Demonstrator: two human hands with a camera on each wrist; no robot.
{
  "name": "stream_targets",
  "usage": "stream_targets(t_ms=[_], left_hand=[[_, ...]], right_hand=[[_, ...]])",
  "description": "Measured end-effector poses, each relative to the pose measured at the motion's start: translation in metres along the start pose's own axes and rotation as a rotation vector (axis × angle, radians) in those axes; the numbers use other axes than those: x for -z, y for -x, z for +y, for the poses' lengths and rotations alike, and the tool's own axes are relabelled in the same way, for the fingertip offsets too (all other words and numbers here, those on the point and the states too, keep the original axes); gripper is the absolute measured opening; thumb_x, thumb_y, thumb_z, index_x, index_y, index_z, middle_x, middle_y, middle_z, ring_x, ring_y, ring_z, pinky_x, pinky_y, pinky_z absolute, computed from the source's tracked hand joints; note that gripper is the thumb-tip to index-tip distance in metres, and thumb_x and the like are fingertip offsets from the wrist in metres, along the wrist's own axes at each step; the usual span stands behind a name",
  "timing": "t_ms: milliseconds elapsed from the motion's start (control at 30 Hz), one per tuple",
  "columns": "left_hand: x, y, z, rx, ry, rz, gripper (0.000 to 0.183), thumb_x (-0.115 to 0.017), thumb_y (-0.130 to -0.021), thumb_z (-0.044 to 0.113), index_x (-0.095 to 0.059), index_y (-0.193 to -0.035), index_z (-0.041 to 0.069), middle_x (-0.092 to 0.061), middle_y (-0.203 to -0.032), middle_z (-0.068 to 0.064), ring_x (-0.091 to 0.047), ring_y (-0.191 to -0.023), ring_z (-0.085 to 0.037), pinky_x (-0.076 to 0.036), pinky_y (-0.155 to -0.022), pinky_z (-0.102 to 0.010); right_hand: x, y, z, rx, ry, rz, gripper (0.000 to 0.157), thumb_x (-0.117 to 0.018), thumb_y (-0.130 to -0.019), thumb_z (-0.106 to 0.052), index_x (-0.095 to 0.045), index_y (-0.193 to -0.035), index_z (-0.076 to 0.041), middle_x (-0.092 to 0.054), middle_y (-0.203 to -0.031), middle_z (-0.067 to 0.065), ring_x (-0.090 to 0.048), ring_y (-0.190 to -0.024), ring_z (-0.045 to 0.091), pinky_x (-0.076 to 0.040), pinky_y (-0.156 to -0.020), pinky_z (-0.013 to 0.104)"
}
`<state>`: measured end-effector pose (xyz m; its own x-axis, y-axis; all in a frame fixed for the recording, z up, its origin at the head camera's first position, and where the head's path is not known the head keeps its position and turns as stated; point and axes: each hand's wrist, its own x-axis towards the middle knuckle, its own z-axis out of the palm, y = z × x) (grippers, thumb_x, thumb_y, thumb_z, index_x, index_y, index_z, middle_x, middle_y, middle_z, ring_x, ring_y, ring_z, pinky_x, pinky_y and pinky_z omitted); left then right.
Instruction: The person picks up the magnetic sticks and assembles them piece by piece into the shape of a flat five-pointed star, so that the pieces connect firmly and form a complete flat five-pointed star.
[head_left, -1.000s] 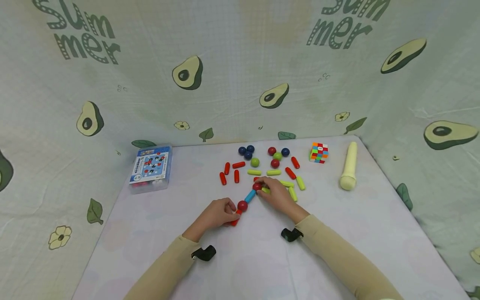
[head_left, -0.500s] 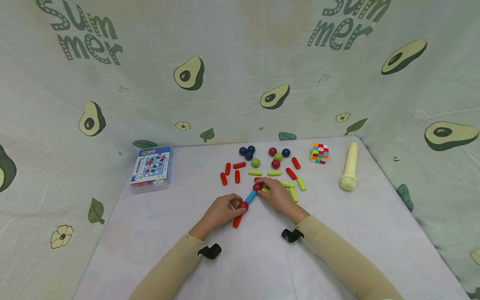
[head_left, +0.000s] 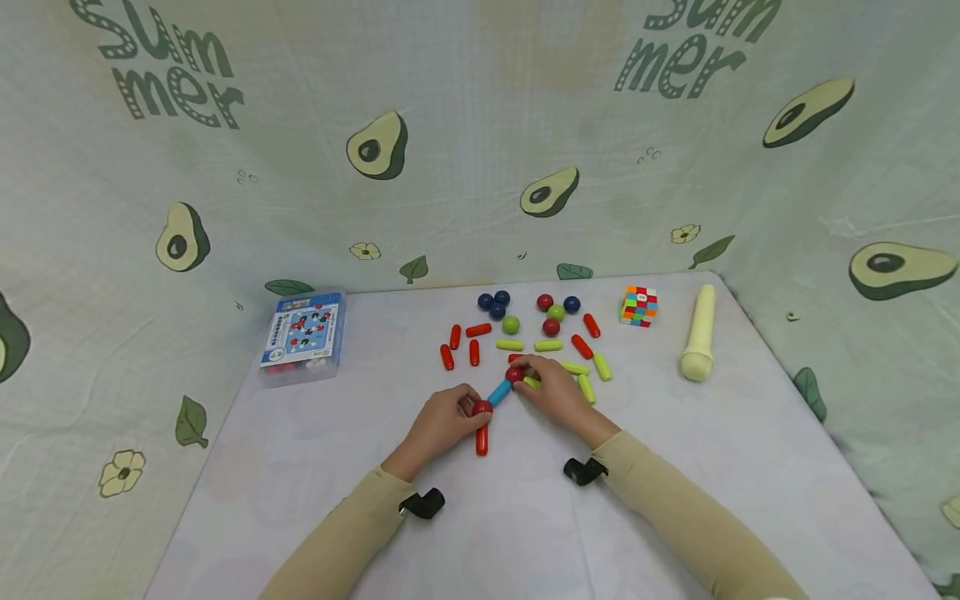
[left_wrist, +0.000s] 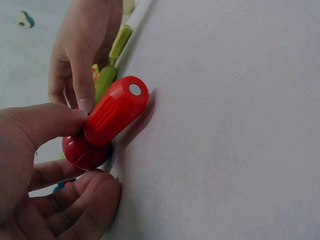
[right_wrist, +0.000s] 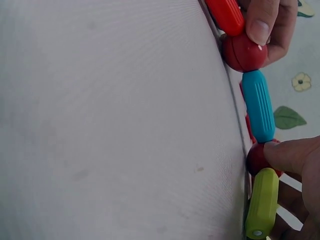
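My left hand (head_left: 444,419) pinches a red ball (head_left: 482,408) between thumb and fingers. From that ball a red magnetic rod (left_wrist: 117,111) sticks out toward me, a pale metal dot on its end. A blue rod (right_wrist: 258,106) joins this ball to a second red ball (head_left: 514,374) farther up and to the right. That second ball is held by my right hand (head_left: 557,392), thumb on its near side. A yellow-green rod (right_wrist: 262,202) meets the same ball, partly under the right hand in the head view.
Beyond the hands lie loose red rods (head_left: 474,352), yellow-green rods (head_left: 547,345) and several balls, including navy ones (head_left: 497,312). A clear plastic box (head_left: 303,337) stands back left. A puzzle cube (head_left: 638,306) and a pale yellow microphone-shaped object (head_left: 699,333) are at back right.
My left hand has shifted from the red rod up to the red ball. The rod has swung from slanting left to pointing straight toward me. The right hand has stayed in place.
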<state>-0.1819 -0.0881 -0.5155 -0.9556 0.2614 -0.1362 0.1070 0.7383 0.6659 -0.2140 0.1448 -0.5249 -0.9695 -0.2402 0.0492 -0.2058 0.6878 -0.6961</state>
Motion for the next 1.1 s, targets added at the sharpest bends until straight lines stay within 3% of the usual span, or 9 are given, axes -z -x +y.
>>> stream_targets(t_ms=[467, 667, 933, 1100], left_hand=[[-0.004, -0.002, 0.001, -0.015, -0.06, 0.049, 0.035, -0.081, -0.087, 0.04, -0.059, -0.098, 0.015, -0.055, -0.075, 0.003, -0.05, -0.066, -0.014, -0.04, -0.055, -0.026], [-0.005, -0.006, 0.005, -0.016, -0.086, 0.06, 0.042, -0.08, -0.087, 0.042, -0.064, -0.112, 0.012, -0.057, -0.084, 0.003, -0.054, -0.074, -0.015, -0.046, -0.061, -0.028], [-0.013, -0.022, 0.009, -0.105, -0.039, 0.074, 0.049, -0.078, -0.09, 0.035, -0.063, -0.129, 0.008, -0.062, -0.1, 0.003, -0.056, -0.085, -0.012, -0.051, -0.074, -0.027], [-0.017, -0.034, 0.014, -0.13, -0.057, 0.061, 0.051, -0.076, -0.092, 0.035, -0.062, -0.133, 0.008, -0.063, -0.104, 0.002, -0.056, -0.086, -0.013, -0.051, -0.074, -0.026]], right_hand=[[0.0, 0.001, 0.003, 0.007, -0.007, -0.008, 0.037, -0.074, -0.096, -0.024, -0.065, -0.132, -0.02, -0.067, -0.124, 0.001, -0.062, -0.109, 0.023, -0.053, -0.095, 0.042], [0.0, 0.001, 0.003, -0.003, -0.006, -0.002, 0.037, -0.074, -0.096, -0.023, -0.065, -0.132, -0.02, -0.067, -0.125, 0.001, -0.062, -0.108, 0.022, -0.053, -0.095, 0.041], [0.0, 0.001, 0.002, -0.016, -0.005, -0.005, 0.037, -0.074, -0.095, -0.023, -0.064, -0.13, -0.017, -0.067, -0.12, 0.002, -0.062, -0.102, 0.021, -0.054, -0.089, 0.039], [0.003, 0.0, 0.002, -0.001, -0.007, -0.026, 0.037, -0.073, -0.096, -0.021, -0.065, -0.131, -0.016, -0.068, -0.121, 0.001, -0.061, -0.102, 0.02, -0.053, -0.091, 0.039]])
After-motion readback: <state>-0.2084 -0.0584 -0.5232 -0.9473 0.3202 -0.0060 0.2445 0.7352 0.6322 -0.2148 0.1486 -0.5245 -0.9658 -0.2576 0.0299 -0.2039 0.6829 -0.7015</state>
